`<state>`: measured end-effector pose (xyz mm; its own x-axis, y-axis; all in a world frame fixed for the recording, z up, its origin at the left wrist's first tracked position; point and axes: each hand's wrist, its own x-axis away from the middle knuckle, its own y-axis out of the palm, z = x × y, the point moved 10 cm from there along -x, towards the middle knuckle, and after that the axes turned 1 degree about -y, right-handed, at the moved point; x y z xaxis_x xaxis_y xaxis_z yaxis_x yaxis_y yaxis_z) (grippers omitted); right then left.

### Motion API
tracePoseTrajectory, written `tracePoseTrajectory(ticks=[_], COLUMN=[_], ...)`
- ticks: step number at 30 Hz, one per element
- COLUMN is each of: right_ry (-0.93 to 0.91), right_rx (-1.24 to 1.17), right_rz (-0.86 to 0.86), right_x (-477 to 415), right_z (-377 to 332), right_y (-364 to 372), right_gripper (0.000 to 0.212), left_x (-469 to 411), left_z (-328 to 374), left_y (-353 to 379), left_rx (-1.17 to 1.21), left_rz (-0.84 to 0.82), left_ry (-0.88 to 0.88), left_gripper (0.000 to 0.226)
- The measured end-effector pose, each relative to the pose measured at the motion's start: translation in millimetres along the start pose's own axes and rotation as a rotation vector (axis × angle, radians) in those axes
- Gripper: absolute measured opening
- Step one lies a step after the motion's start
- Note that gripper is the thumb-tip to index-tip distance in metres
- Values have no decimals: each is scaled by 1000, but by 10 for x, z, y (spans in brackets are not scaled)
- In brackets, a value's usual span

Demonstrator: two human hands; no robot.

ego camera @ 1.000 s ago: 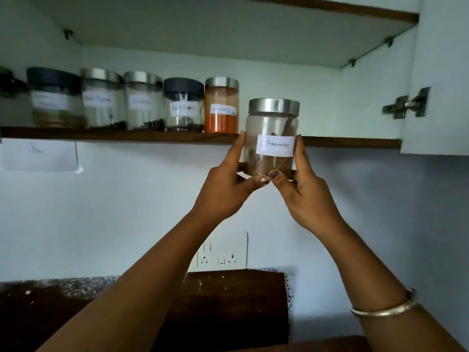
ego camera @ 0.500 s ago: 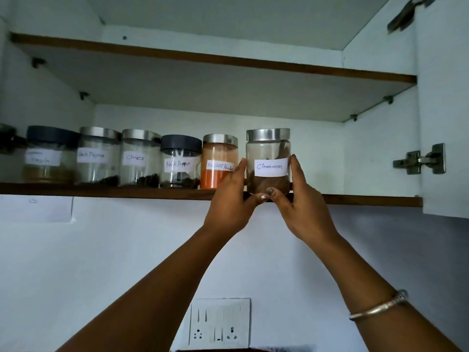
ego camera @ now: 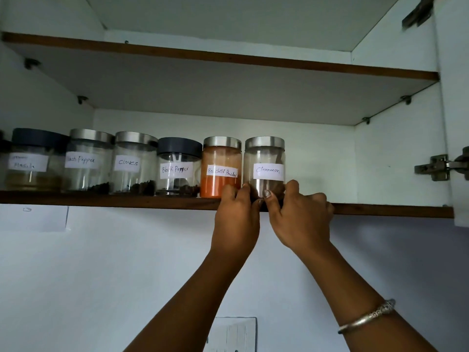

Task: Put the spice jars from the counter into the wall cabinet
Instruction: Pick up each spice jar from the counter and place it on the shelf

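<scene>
The cinnamon jar [ego camera: 265, 163], clear with a steel lid and a white label, stands on the lower cabinet shelf [ego camera: 127, 200] at the right end of a row of jars. My left hand [ego camera: 237, 219] and my right hand [ego camera: 298, 214] both hold its base, fingertips on either side. Directly left of it stands the red chilli powder jar [ego camera: 221, 161], then a black pepper jar [ego camera: 177, 168], a cloves jar [ego camera: 133, 163], another black pepper jar [ego camera: 86, 161] and a masala jar [ego camera: 30, 161].
The shelf is bare to the right of the cinnamon jar up to the cabinet side wall [ego camera: 398, 161]. The open cabinet door with its hinge [ego camera: 441, 168] is at the far right. An upper shelf [ego camera: 228, 57] runs overhead. A wall socket [ego camera: 233, 334] sits below.
The cinnamon jar went up from below shelf height onto the shelf and back beside the red chilli powder jar. My hands slid down to its base. The view tilted upward.
</scene>
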<state>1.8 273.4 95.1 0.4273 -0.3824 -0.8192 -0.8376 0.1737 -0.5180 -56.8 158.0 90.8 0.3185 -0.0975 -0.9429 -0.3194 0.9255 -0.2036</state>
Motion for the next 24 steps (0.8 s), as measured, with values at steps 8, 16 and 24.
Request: tracePoseTrajectory(ticks=[8,16,24], right_ry=[28,-10,-68], right_rx=[74,94,14], right_rz=[32,56,-159], right_x=[13,68,450], right_z=[-33,-45,-191], right_y=[85,138,417], right_gripper=[50,57,92], left_x=[20,32,435], left_z=[65,30,31], left_y=[55,96,90], left_rx=[-145,-138,-215], left_rz=[-35,-142,-409], left_ry=[50,35,58], left_gripper=[24,31,73])
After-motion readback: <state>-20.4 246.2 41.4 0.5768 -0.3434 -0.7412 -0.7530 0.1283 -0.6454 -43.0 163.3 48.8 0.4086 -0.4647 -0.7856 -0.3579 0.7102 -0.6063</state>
